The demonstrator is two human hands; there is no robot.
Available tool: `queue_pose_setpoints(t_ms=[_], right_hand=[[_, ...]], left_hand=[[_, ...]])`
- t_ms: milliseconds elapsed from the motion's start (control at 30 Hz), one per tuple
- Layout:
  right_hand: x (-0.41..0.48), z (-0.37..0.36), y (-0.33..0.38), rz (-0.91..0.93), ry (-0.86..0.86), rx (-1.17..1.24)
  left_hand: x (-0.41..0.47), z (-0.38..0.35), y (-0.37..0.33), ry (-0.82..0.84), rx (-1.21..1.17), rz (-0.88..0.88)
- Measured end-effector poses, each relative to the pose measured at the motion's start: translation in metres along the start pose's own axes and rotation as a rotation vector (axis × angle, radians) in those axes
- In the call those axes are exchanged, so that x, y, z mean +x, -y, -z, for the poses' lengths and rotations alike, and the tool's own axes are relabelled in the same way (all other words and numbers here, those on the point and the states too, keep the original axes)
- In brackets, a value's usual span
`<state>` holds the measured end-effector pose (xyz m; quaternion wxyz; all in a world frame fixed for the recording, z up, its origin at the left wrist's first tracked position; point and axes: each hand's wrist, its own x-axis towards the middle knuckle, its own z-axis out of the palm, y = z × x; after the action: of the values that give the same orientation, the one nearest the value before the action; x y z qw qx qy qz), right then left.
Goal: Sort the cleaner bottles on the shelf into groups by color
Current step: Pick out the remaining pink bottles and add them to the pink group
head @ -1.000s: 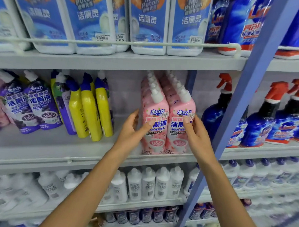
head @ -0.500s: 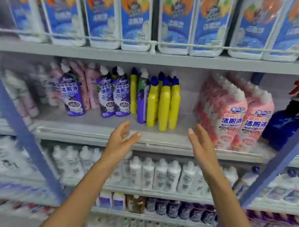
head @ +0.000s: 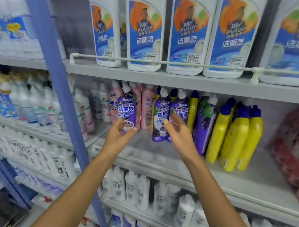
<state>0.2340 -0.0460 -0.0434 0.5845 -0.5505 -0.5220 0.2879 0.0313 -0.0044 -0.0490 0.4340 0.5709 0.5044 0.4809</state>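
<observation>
**Open hands raised before the purple cleaners**

Both arms reach up to the middle shelf (head: 159, 160). The left hand (head: 119, 139) has its palm turned inward, with fingers loosely spread and holding nothing. Its fingertips lie in front of the foot of a single purple bottle (head: 127, 108), and whether they touch it cannot be told. The right hand (head: 180, 133) is likewise relaxed and empty. It is raised in front of a pair of purple bottles (head: 163, 113) that stand side by side just beyond it.

Between the hands and further back stand pink bottles (head: 146, 106), just behind the single purple one. To the right of the right hand a grape-printed purple bottle (head: 204, 124) stands with its side turned outward. Past that, a cluster of yellow bottles (head: 234, 138) with blue caps leans leftward.

Above both hands, white Mr Puton bottles (head: 146, 34) line the upper shelf behind a rail. Left of the left hand runs a blue upright post (head: 46, 69).
</observation>
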Motion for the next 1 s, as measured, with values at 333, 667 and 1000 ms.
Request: queue_pose_setpoints(t_ms=[333, 667, 1000], right_hand=[[0.12, -0.104, 0.014, 0.06, 0.158, 0.011], [0.185, -0.138, 0.017, -0.051, 0.091, -0.118], [0.206, -0.157, -0.01, 0.136, -0.142, -0.374]], left_hand=[[0.12, 0.0, 0.015, -0.144, 0.045, -0.079], [0.167, 0.003, 0.054, -0.166, 0.15, -0.072], [0.135, 0.055, 0.063, -0.113, 0.375, -0.246]])
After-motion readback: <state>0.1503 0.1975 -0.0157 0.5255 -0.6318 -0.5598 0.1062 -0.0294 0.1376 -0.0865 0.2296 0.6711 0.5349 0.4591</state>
